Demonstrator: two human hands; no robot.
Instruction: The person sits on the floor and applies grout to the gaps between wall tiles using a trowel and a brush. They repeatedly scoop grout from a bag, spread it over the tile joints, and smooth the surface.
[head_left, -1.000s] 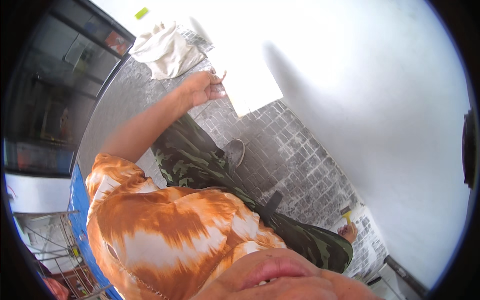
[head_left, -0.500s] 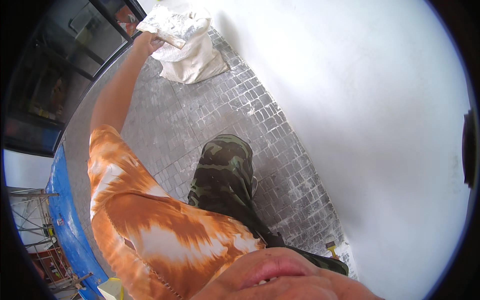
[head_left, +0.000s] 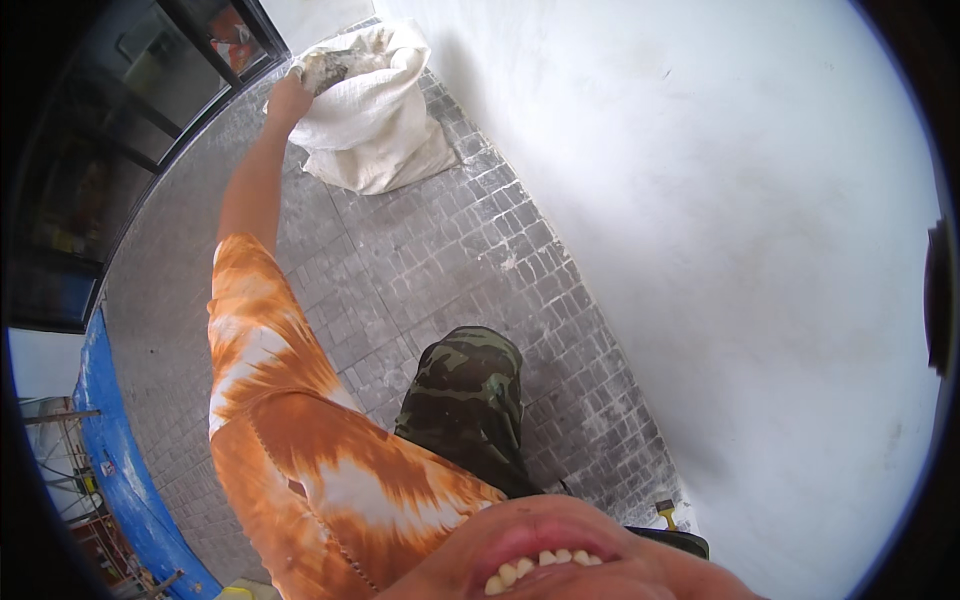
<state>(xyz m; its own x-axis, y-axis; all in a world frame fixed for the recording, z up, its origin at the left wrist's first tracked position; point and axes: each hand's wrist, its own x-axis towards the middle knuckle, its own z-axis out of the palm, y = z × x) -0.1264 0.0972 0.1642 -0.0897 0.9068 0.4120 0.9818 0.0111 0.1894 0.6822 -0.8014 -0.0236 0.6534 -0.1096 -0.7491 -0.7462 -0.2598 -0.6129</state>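
My left hand [head_left: 289,97] reaches far forward to the left rim of a white woven sack [head_left: 372,150]. Its fingers look closed, but what they hold is hidden at the sack's mouth. Grey, dusty material [head_left: 335,72] shows inside the opening. The sack stands upright, its side creased and sagging. I cannot see my right hand. Down at the lower right, by the foot of the wall, a small yellow-handled brush [head_left: 667,514] shows beside my trouser leg.
A smooth white wall [head_left: 760,260] runs along the right. Grey stone paving [head_left: 400,270] lies underfoot, dusted white near the wall. Dark-framed glass panels [head_left: 130,130] stand at the far left. A blue sheet [head_left: 120,470] and scaffold-like poles [head_left: 75,470] lie at the lower left.
Half a second ago my left hand held a flat, white-crusted piece above the sack's mouth. Now the hand is slightly lower at the rim, and that piece no longer shows clearly.
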